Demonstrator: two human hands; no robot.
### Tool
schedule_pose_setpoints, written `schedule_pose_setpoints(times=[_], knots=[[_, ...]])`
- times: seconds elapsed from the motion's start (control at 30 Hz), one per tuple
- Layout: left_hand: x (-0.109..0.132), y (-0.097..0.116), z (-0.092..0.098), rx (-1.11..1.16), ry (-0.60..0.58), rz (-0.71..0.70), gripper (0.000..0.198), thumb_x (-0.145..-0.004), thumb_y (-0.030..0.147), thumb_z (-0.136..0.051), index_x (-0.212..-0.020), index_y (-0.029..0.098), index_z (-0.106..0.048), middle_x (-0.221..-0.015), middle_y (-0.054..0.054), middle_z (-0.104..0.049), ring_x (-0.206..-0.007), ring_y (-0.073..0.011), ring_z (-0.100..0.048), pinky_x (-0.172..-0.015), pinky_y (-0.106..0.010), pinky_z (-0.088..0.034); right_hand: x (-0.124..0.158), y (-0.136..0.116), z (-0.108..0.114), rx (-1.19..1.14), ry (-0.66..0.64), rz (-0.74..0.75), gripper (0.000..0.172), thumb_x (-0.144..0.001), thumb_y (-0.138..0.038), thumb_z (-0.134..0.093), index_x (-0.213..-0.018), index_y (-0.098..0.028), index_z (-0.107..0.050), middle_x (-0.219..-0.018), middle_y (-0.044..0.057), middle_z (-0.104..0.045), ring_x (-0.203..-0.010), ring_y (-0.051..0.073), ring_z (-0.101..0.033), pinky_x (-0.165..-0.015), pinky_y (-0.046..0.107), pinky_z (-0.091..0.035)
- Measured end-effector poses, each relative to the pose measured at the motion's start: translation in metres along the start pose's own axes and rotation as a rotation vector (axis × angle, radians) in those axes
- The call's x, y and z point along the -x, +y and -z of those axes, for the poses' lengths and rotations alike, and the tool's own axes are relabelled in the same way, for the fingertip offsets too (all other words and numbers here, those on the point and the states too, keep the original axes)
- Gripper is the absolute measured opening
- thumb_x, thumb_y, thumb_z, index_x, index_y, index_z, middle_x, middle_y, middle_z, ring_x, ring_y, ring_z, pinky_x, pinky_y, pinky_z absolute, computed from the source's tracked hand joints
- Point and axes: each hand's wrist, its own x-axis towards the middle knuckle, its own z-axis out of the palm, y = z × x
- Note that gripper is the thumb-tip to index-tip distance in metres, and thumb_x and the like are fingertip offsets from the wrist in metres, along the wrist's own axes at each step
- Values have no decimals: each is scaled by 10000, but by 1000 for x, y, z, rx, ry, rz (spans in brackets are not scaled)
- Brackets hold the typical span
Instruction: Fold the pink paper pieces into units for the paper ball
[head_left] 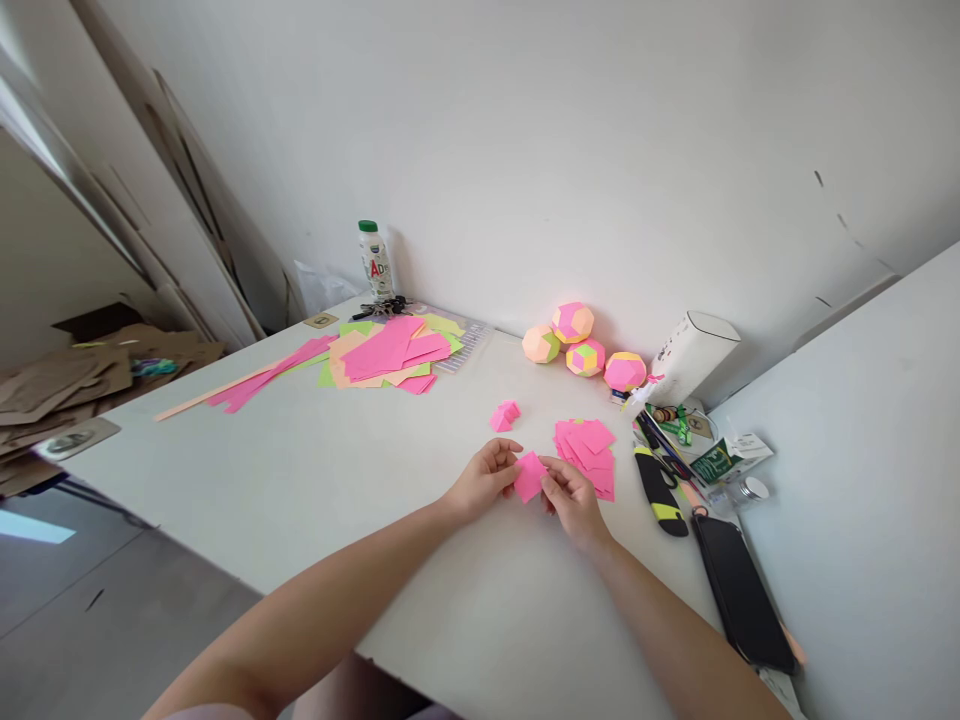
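Note:
A small pink paper square is held just above the white table, pinched from both sides. My left hand grips its left edge and my right hand grips its right edge, fingers closed on the paper. Just behind my right hand lies a stack of pink paper squares. A small folded pink paper piece sits on the table a little beyond my left hand.
A spread of pink, green and orange sheets lies at the far left, with a bottle and keys behind it. Several paper balls stand by the wall. At the right are a white box, a utility knife, pens and a black phone.

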Motion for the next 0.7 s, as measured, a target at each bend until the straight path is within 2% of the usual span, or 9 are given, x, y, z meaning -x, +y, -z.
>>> schedule_pose_setpoints(times=[0.17,0.3,0.47,0.7], knots=[[-1,-1,2,43,-79,24,239,-740,241,-598,-952,184,-505,-733,17,-540,-580,-85,-510,-509,-213,-387,-1,4,1,-29,-2,-8,334,-798,-388,-604,-1057,-177,-585,-673,-11,-558,-497,105,-498,-465,245,-452],[0,-1,1,6,-131,45,281,-743,269,-618,-996,176,-538,-811,-8,-571,-608,-82,-513,-519,-208,-380,-1,4,1,-24,-14,0,280,-802,-373,-605,-1001,-176,-605,-658,-8,-570,-498,105,-499,-468,242,-451],[0,-2,1,-32,-127,64,361,-733,323,-646,-1046,171,-547,-852,-29,-597,-630,-92,-540,-548,-221,-406,0,2,0,34,-24,12,266,-804,-389,-594,-960,-174,-614,-671,3,-589,-509,113,-514,-474,248,-464],[0,-1,1,-50,-115,83,354,-724,310,-659,-1033,169,-562,-815,-24,-621,-641,-110,-569,-559,-232,-414,0,4,-1,92,0,39,231,-795,-366,-607,-934,-181,-627,-625,-14,-568,-487,115,-516,-459,239,-445]])
